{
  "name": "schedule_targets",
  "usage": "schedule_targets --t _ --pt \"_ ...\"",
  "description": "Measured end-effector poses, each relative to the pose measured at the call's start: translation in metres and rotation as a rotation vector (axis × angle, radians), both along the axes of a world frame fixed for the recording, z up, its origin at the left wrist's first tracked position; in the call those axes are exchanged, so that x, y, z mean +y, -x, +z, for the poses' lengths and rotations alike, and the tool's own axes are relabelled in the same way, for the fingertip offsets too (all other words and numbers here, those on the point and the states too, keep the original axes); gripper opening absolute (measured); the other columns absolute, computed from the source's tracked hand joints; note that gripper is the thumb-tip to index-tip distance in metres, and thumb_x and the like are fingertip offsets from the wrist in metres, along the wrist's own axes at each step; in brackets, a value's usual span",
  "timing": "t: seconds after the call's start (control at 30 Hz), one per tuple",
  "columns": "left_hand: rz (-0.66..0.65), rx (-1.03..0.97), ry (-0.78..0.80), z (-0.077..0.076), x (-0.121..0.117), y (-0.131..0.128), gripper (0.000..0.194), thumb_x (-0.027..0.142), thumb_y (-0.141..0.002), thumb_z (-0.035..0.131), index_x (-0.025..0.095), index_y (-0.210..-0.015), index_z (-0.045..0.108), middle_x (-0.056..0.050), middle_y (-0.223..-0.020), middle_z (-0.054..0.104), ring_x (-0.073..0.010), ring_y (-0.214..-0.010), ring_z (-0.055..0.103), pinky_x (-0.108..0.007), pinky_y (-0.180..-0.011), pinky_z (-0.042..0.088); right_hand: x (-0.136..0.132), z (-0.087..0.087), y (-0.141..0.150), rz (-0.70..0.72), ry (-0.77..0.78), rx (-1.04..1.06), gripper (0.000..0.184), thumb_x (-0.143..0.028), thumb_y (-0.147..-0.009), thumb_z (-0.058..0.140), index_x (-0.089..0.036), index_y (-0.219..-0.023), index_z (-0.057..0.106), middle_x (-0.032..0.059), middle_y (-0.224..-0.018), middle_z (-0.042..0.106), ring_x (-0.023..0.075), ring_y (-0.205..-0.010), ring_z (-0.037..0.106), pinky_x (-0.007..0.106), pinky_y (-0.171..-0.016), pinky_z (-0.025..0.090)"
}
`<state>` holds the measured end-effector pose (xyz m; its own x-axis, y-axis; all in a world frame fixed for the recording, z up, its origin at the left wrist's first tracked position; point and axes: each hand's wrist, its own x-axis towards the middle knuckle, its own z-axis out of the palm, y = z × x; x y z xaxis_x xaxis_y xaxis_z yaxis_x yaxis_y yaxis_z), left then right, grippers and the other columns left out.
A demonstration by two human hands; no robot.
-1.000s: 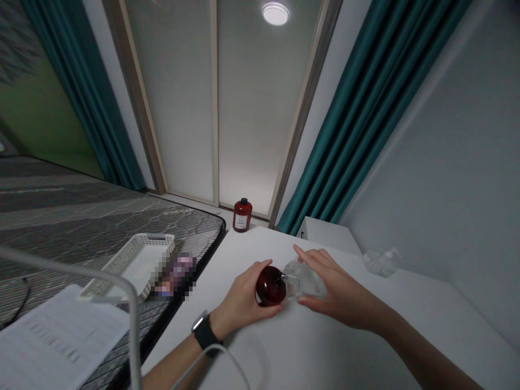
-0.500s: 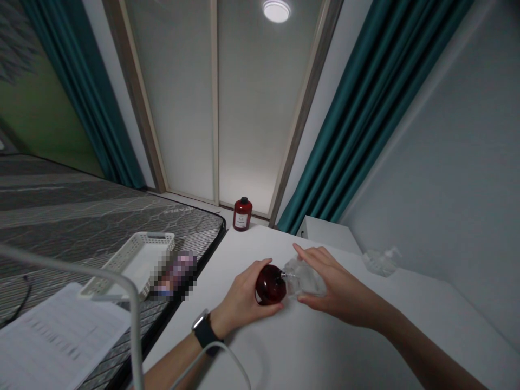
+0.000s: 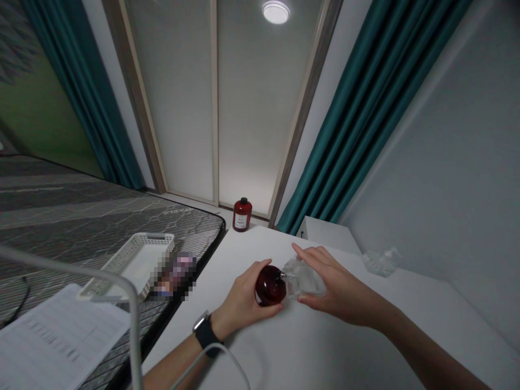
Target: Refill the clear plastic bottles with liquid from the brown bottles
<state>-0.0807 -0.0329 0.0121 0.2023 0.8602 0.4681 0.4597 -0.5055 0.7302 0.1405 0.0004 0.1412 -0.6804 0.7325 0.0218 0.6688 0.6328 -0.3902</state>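
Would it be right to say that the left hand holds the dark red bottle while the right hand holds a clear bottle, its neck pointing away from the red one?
Not quite: in the head view, the clear bottle's neck points toward the dark red bottle. The left hand and right hand do hold them as you say.

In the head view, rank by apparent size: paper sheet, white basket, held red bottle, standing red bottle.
1. Paper sheet
2. White basket
3. Held red bottle
4. Standing red bottle
Bottles' true order unsure: the held one is nearer.
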Motion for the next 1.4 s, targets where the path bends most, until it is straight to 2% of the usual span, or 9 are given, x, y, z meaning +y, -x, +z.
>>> schedule_targets --t 0.5,0.9,1.4 --pt "0.009 -0.066 -0.009 -0.0006 0.0005 -0.0026 0.082 0.031 -0.069 0.081 0.021 -0.139 0.039 -0.011 -0.127 0.06 -0.0279 -0.115 0.062 -0.043 -0.101 0.051 0.0022 0.0022 0.0008 0.034 -0.027 -0.016 0.088 -0.032 -0.08 0.069 -0.026 -0.156 0.024 0.0112 -0.135 0.054 0.0312 -0.131 0.043 0.053 -0.112 0.037" --pt "0.023 -0.085 0.022 -0.0037 0.0 -0.0041 0.082 0.028 -0.069 0.08 0.021 -0.14 0.039 -0.012 -0.131 0.059 -0.0289 -0.119 0.06 -0.045 -0.104 0.05 0.0032 0.0003 0.0013 0.052 -0.034 0.013 0.088 -0.03 -0.081 0.068 -0.028 -0.156 0.022 0.0105 -0.137 0.052 0.0303 -0.132 0.043 0.053 -0.113 0.037" --pt "0.019 -0.132 0.013 -0.0056 -0.0008 -0.0065 0.08 0.028 -0.069 0.081 0.021 -0.138 0.041 -0.011 -0.13 0.059 -0.0272 -0.117 0.061 -0.042 -0.102 0.051 0.0018 0.0006 -0.0008 0.047 -0.032 0.011 0.086 -0.03 -0.082 0.067 -0.026 -0.156 0.023 0.0099 -0.138 0.05 0.0289 -0.133 0.041 0.05 -0.114 0.036"
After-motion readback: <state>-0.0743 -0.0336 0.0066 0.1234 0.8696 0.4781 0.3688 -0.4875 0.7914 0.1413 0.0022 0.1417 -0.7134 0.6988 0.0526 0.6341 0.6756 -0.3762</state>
